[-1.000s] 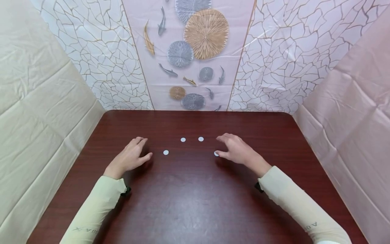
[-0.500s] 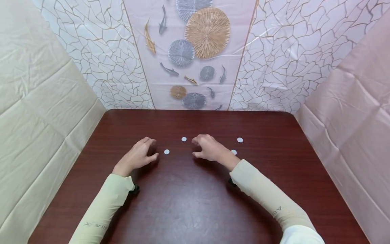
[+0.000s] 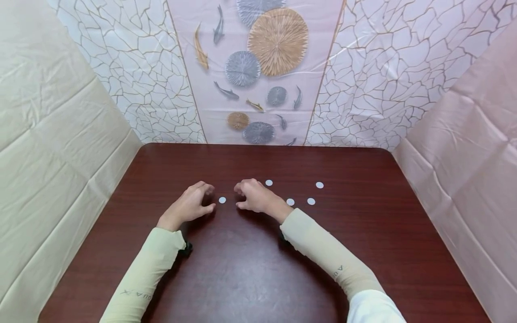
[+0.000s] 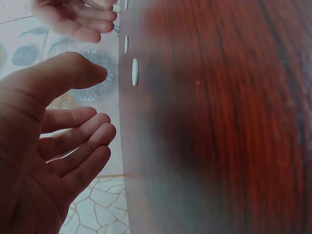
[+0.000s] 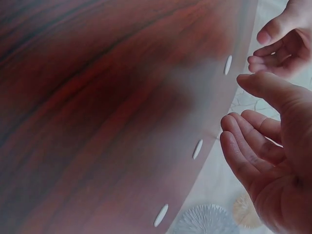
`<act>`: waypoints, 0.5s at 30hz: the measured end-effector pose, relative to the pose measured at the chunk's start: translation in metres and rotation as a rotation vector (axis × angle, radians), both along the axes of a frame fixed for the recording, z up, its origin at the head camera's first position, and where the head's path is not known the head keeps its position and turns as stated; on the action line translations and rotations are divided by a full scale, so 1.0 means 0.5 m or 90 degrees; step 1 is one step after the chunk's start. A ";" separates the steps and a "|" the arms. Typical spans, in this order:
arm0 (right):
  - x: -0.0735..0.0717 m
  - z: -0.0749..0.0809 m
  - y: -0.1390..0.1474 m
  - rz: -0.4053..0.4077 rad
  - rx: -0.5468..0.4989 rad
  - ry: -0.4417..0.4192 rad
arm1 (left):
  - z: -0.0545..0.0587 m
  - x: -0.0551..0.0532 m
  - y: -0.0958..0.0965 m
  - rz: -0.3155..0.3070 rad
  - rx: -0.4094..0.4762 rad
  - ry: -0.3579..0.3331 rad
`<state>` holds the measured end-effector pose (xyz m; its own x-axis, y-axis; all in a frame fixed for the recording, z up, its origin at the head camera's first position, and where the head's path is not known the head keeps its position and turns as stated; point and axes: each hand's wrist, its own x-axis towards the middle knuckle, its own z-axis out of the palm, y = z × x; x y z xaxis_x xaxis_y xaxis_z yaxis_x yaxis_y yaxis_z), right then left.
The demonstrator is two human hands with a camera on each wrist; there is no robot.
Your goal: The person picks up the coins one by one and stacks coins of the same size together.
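Observation:
Several small white discs (image 3: 222, 200) lie flat on the dark reddish-brown table (image 3: 250, 264). My left hand (image 3: 190, 204) is just left of the leftmost disc, its fingers loosely bent and holding nothing. To the right of that same disc is my right hand (image 3: 254, 196), relaxed, with thumb and fingers apart and nothing between them. Both hands appear raised a little above the wood. Right of my right hand, a disc (image 3: 269, 183) is near its knuckles, and another disc (image 3: 290, 202) is beside the wrist. In the left wrist view, a disc (image 4: 135, 72) is seen nearly edge-on.
Two further discs, a nearer disc (image 3: 311, 201) and a farther disc (image 3: 320, 185), lie to the right. A patterned backdrop (image 3: 278, 42) rises behind the table's far edge. Pale cloth walls (image 3: 52, 148) close in both sides.
My right hand has moved left across the table, uncovering discs on the right and covering one near the middle. The left hand has moved slightly right. The visible discs look unmoved.

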<state>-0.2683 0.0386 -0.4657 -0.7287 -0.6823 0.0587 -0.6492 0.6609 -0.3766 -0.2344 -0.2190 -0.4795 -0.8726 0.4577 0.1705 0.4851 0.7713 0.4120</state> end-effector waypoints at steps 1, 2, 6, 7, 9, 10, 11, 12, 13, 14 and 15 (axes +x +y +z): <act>-0.001 -0.002 -0.006 -0.001 0.003 -0.002 | -0.001 -0.001 0.001 0.001 0.001 -0.001; -0.003 -0.003 -0.012 -0.003 0.004 -0.006 | -0.001 -0.003 0.002 0.001 0.004 -0.004; -0.010 -0.011 -0.034 0.002 0.005 -0.020 | -0.006 -0.013 0.006 -0.006 0.012 -0.019; -0.012 -0.013 -0.038 0.004 0.004 -0.022 | -0.006 -0.015 0.007 -0.007 0.014 -0.025; -0.014 -0.016 -0.046 0.009 -0.002 -0.023 | -0.010 -0.020 0.010 -0.010 0.015 -0.037; -0.016 -0.018 -0.050 0.011 -0.004 -0.023 | -0.011 -0.022 0.011 -0.011 0.016 -0.043; -0.017 -0.019 -0.053 0.013 -0.009 -0.023 | -0.012 -0.024 0.013 -0.013 0.017 -0.048; -0.018 -0.020 -0.057 0.015 -0.010 -0.020 | -0.013 -0.026 0.015 -0.014 0.018 -0.054; -0.019 -0.021 -0.060 0.016 -0.011 -0.018 | -0.015 -0.027 0.016 -0.016 0.018 -0.058; -0.019 -0.022 -0.062 0.018 -0.012 -0.018 | -0.017 -0.029 0.018 -0.019 0.019 -0.060; -0.020 -0.023 -0.065 0.019 -0.009 -0.017 | -0.018 -0.031 0.020 -0.023 0.019 -0.064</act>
